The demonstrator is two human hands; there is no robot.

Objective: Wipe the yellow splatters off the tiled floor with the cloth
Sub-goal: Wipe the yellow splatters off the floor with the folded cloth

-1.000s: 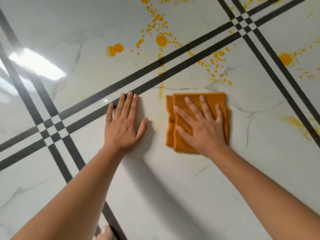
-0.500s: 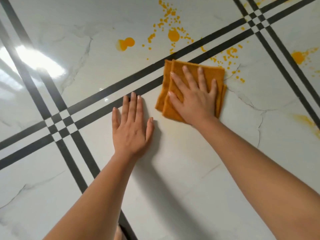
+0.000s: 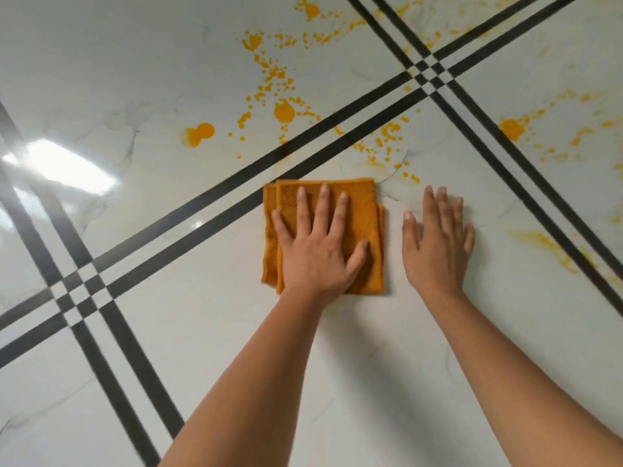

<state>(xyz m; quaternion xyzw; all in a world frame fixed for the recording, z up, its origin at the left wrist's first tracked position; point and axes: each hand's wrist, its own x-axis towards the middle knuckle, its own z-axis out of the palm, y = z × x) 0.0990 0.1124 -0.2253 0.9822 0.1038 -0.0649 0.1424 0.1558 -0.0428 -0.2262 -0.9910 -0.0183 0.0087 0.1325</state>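
Note:
The folded orange cloth [image 3: 364,212] lies flat on the white marble-look tiled floor [image 3: 377,372], just below a pair of black stripes. My left hand [image 3: 317,251] presses down on the cloth with fingers spread. My right hand [image 3: 438,244] rests palm-down on bare tile right of the cloth, holding nothing. Yellow splatters sit beyond the cloth: a round blob [image 3: 284,112], a double blob [image 3: 199,133], fine spots [image 3: 387,136] near the cloth's far right corner, another blob [image 3: 511,129] and a faint smear [image 3: 539,242] at the right.
Double black stripes [image 3: 209,210] cross the floor diagonally and meet other pairs at a left crossing [image 3: 79,294] and an upper right crossing [image 3: 428,74]. A bright light reflection [image 3: 64,166] glares on the left tile.
The cloth passed from my right hand to my left hand. My right hand now lies on bare tile to the cloth's right. The view shifted, showing more splatters farther away.

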